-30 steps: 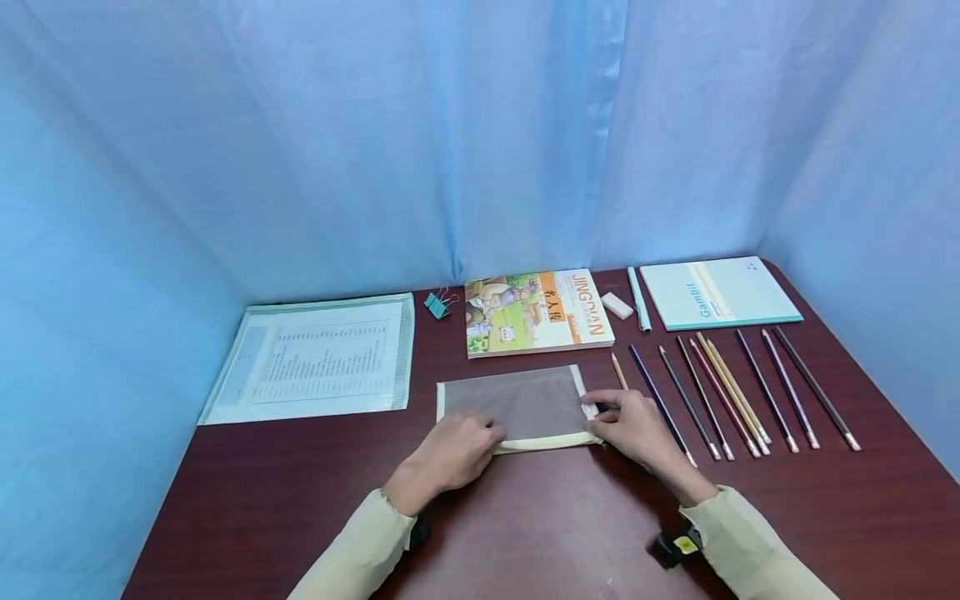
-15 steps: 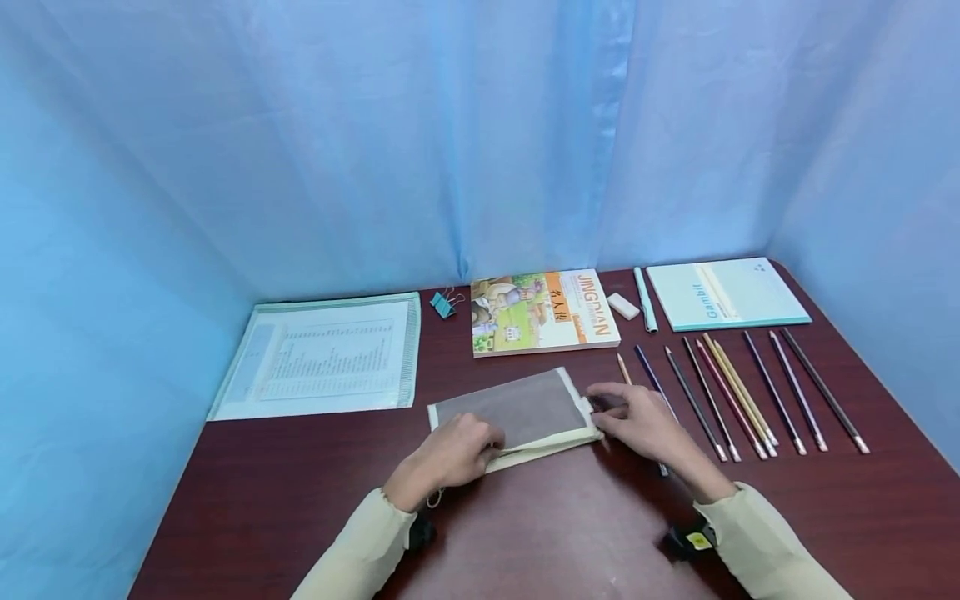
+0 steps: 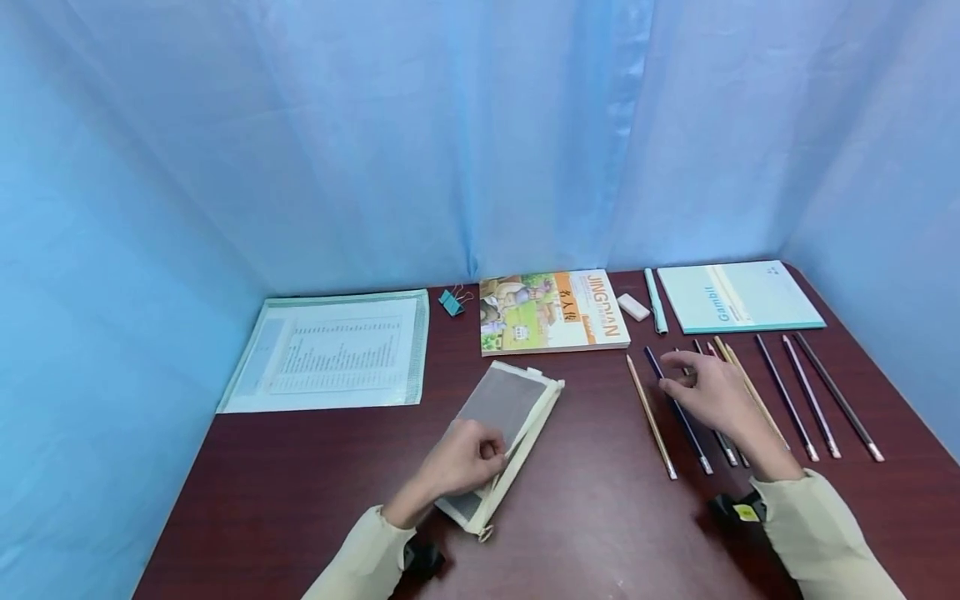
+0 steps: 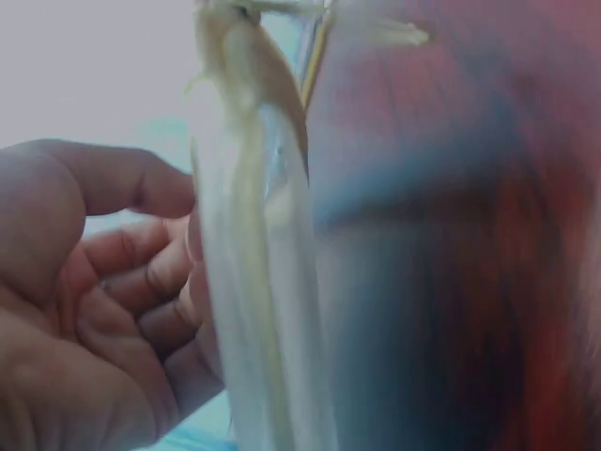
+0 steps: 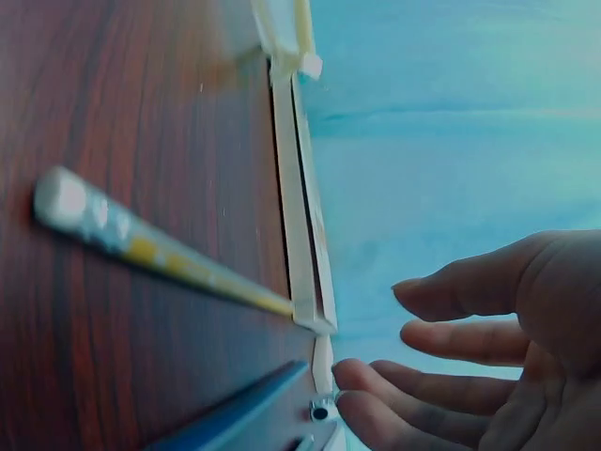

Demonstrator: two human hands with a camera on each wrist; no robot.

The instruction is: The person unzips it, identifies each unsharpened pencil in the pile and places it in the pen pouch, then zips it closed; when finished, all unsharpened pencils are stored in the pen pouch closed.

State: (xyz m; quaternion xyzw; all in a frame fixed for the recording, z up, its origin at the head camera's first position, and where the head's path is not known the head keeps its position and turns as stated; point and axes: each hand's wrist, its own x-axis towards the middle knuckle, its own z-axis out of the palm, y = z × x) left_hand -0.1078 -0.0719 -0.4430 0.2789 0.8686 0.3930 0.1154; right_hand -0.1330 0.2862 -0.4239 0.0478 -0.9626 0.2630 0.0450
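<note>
My left hand point(image 3: 463, 458) pinches the cream-edged mesh zip pouch point(image 3: 501, 398), which lies slanted on the table with its zip edge towards the right. In the left wrist view, the thumb and fingers point(image 4: 141, 178) meet at the edge of the pouch point(image 4: 249, 282). My right hand point(image 3: 712, 398) hovers over the row of pencils, nearest a dark blue pencil point(image 3: 686, 427), fingers loosely bent. Nothing sits between thumb and fingers point(image 5: 451, 291) in the right wrist view. A yellow pencil point(image 3: 651, 417) lies left of that hand. Part of the pencil row is hidden beneath it.
At the back stand a picture-covered book point(image 3: 555, 312), a white eraser point(image 3: 633, 307), a light-coloured pen point(image 3: 656, 302) and a pale Gambit notebook point(image 3: 742, 296). A teal binder clip point(image 3: 452, 302) is left of the book. A document folder point(image 3: 330, 350) with printed paper lies left.
The pouch has turned from roughly level to a steep slant in my left hand. My right hand has let go of its corner and moved right, over the pencils.
</note>
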